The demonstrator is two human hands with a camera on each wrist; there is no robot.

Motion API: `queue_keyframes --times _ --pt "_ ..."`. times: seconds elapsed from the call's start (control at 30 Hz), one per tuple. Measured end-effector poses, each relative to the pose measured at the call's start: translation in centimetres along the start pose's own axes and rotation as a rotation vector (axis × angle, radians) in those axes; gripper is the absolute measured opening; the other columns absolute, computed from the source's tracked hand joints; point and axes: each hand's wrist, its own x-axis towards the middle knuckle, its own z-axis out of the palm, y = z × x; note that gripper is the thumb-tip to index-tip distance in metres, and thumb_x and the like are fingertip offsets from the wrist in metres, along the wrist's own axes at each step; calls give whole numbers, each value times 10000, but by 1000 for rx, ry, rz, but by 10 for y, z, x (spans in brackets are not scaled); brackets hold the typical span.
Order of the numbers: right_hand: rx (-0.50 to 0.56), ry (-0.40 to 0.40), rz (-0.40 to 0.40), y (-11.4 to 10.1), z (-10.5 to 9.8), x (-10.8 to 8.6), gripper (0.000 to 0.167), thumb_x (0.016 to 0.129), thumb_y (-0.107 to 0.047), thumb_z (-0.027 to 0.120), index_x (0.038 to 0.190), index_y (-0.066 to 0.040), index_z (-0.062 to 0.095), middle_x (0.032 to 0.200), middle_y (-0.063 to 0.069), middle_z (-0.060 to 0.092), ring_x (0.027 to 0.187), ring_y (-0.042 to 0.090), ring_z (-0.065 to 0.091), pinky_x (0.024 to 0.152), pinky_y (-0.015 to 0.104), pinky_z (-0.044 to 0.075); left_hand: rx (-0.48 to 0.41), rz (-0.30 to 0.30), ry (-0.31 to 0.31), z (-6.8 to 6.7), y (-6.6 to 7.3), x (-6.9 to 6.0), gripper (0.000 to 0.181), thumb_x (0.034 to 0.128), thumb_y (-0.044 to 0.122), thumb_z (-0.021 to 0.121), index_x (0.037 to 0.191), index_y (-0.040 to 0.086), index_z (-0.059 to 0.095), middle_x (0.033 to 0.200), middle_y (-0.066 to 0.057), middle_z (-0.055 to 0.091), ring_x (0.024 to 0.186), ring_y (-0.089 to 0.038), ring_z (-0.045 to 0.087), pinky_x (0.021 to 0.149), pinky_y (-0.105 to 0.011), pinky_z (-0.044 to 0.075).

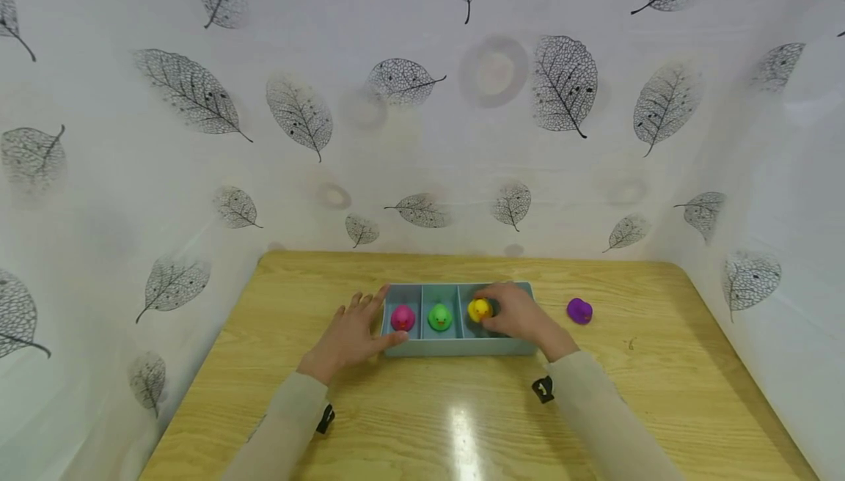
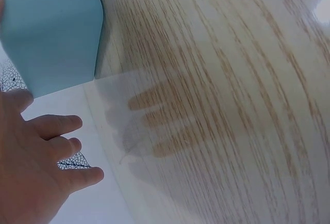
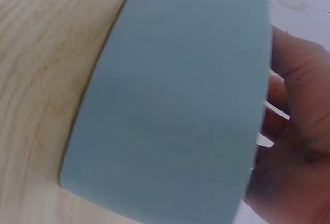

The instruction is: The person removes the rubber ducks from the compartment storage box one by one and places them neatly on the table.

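Observation:
A blue-grey box (image 1: pixel 458 348) with three compartments sits on the table, its outer wall large in the left wrist view (image 2: pixel 56 33). A pink toy duck (image 1: pixel 402 318) occupies its left compartment and a green toy duck (image 1: pixel 439 317) the middle one. Inside the right compartment, my right hand (image 1: pixel 520 314) pinches a yellow toy duck (image 1: pixel 479 310) between thumb and fingers. In the right wrist view the box wall hides the duck. My left hand (image 1: pixel 353 332) rests at the box's left end, fingers spread and thumb over the front corner.
To the right of the box lies a purple toy duck (image 1: pixel 579 311), apart from it. A wooden table (image 1: pixel 422 408) spreads under everything. White sheeting (image 1: pixel 409 151) printed with dark leaves rises behind the table and along both sides.

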Motion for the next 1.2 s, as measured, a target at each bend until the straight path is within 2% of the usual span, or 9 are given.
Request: queue_keyframes --times 0.23,0.47,0.67,1.0,1.2 --pt "49 48 -21 -5 -13 -9 496 808 -122 777 1294 -31 733 1303 184 704 1194 404 628 991 594 543 -1 -5 -6 -1 1 -1 1051 930 791 561 1714 262 104 1692 -216 343 1601 -504 198 1254 -748 168" --pt "167 56 -10 -5 -24 -17 495 820 -133 770 1312 -93 728 1339 96 692 1087 244 634 908 470 576 -3 -7 4 0 -1 1 1061 919 807 559 1714 250 131 1694 -203 346 1600 -500 206 1256 -743 171" --pt "235 79 -22 3 -29 -22 467 844 -94 764 1309 -97 721 1291 46 703 1035 177 645 883 456 620 -5 -4 13 3 -3 3 1067 914 815 555 1713 238 146 1691 -201 356 1597 -506 211 1247 -756 176" --pt "297 121 -19 12 -40 -35 499 867 -62 755 1362 -39 692 1365 134 673 1070 236 659 884 463 627 -6 0 18 1 -2 1 1063 916 812 555 1712 235 151 1686 -208 362 1594 -505 221 1246 -754 180" --pt "334 133 -13 26 -45 -45 512 883 -65 777 1384 -31 676 1364 154 662 1058 252 659 881 392 632 -4 -8 7 0 0 0 1067 912 816 558 1713 247 141 1689 -203 361 1597 -500 218 1254 -744 178"
